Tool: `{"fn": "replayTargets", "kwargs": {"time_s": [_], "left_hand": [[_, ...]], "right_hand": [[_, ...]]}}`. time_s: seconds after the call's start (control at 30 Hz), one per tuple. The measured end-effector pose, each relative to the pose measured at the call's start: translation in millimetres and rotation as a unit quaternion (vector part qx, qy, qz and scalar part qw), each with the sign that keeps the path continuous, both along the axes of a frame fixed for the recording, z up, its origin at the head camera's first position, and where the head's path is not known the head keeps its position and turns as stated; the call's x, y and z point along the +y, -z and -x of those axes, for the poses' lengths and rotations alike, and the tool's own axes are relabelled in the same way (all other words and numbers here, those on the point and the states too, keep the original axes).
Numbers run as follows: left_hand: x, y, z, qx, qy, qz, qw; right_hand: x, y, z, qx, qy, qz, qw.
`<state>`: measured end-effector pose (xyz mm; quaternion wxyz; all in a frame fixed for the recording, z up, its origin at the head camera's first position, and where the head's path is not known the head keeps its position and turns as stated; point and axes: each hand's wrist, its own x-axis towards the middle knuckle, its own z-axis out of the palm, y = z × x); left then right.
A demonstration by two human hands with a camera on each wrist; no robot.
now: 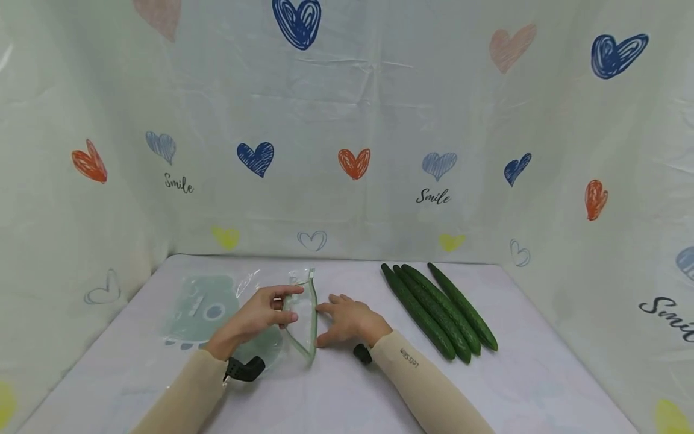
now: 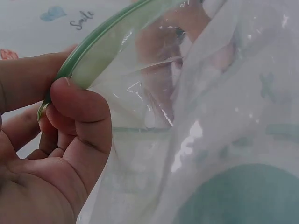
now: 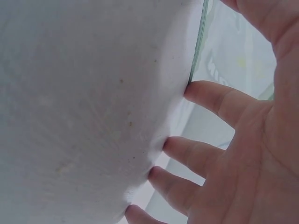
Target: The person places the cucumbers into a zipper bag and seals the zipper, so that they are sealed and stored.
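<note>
Heart-printed white sheeting backs a white-covered counter. Left grip pinches the green-trimmed mouth of a clear bag, which rises between both grips. Right grip is spread, holding nothing, index fingertip against that green edge. Four cucumbers lie right of the right grip.

Bag was clear, with green edging and teal print; cucumbers dark green; counter white; sleeves beige; backdrop whitish, red, blue, yellow hearts.
</note>
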<state>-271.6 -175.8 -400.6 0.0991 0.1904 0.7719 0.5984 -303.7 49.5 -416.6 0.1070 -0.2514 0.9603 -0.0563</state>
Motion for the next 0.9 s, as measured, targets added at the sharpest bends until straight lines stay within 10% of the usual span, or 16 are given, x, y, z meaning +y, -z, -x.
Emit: {"fn": "replayTargets", "kwargs": {"time_s": [0.57,0.9], "left_hand": [[9.3,17.3,-0.3,-0.006,-0.041,0.008,0.9991],[11.3,19.3,0.7,-0.004,-0.055,0.016,0.9983]], "right_hand": [[10,-5.0,-6.9,-0.019,-0.018,0.056,0.9981],[76,-19.0,-9.9,0.105,0.034,0.083,0.9904]]}}
